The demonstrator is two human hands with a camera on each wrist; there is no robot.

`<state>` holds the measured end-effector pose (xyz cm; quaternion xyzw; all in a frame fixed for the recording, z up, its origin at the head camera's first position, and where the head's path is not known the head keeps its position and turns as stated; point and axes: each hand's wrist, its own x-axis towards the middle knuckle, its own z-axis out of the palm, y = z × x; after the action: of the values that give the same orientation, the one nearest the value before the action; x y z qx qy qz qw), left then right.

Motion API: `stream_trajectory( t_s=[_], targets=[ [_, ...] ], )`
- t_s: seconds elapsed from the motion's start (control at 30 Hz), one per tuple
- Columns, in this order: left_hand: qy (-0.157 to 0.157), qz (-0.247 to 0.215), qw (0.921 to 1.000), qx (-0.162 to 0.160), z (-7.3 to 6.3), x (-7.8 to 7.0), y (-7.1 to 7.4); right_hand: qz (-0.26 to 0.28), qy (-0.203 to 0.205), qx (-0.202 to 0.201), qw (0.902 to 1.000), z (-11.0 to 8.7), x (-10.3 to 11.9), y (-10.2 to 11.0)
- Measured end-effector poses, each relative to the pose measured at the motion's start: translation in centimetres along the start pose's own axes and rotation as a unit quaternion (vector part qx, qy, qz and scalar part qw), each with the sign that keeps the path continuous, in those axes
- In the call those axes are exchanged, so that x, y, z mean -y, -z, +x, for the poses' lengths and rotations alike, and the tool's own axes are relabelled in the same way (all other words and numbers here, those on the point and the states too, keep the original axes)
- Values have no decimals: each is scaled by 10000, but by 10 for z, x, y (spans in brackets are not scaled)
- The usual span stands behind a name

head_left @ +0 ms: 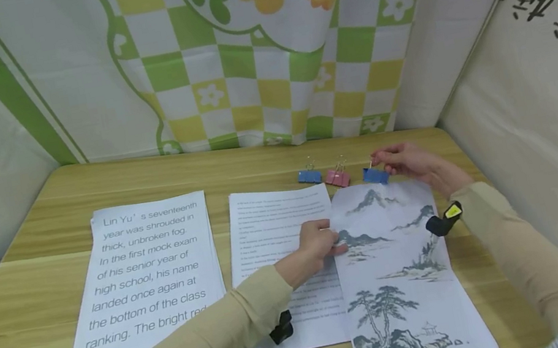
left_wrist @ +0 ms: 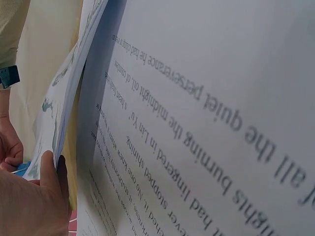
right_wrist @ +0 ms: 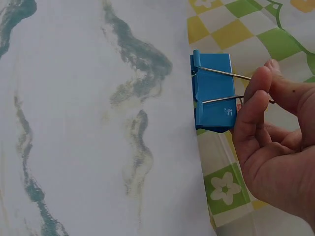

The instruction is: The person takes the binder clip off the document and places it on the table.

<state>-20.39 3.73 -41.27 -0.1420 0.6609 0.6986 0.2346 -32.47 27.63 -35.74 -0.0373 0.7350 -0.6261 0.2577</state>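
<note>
A stack of paper with an ink landscape on top (head_left: 426, 310) lies at the right of the table, its upper part raised. My left hand (head_left: 319, 240) pinches the stack's left edge between thumb and fingers. Behind the top edge, my right hand (head_left: 414, 162) grips a blue binder clip (head_left: 376, 176) by its wire handles. In the right wrist view the clip's mouth (right_wrist: 196, 88) is right at the paper's edge, with thumb and fingers (right_wrist: 258, 98) on the handles.
A stack of small-print pages (head_left: 290, 333) lies partly under my left arm. A large-print stack (head_left: 149, 265) sits farther left. Another blue binder clip (head_left: 309, 176) and a pink one (head_left: 337, 177) stand behind the stacks. Patterned cloth (head_left: 262, 77) hangs at the table's back edge.
</note>
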Motion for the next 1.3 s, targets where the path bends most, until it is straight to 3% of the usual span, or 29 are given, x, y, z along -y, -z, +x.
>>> stream_trajectory(
  t_s=[0.13, 0.27, 0.5, 0.6, 0.83, 1.3],
  targets=[
    [-21, -21, 10000, -70, 1, -1, -1, 302, 140, -132, 9994, 8, 2, 6],
    [26, -17, 10000, -66, 0, 0, -3, 199, 117, -237, 9995, 17, -3, 14],
    [94, -6, 9999, -46, -3, 4, -6, -1083, -244, -568, 9922, 36, -23, 21],
    [77, -30, 9999, -61, -4, 4, -6, -1307, -428, -651, 9884, 42, -28, 18],
    [45, -61, 10000, -62, -1, 4, -2, -1365, -651, -613, 9866, 49, -29, 13],
    [91, 29, 9999, -74, 2, 5, -3, -1408, -516, -780, 9856, 53, -31, 11]
  ],
)
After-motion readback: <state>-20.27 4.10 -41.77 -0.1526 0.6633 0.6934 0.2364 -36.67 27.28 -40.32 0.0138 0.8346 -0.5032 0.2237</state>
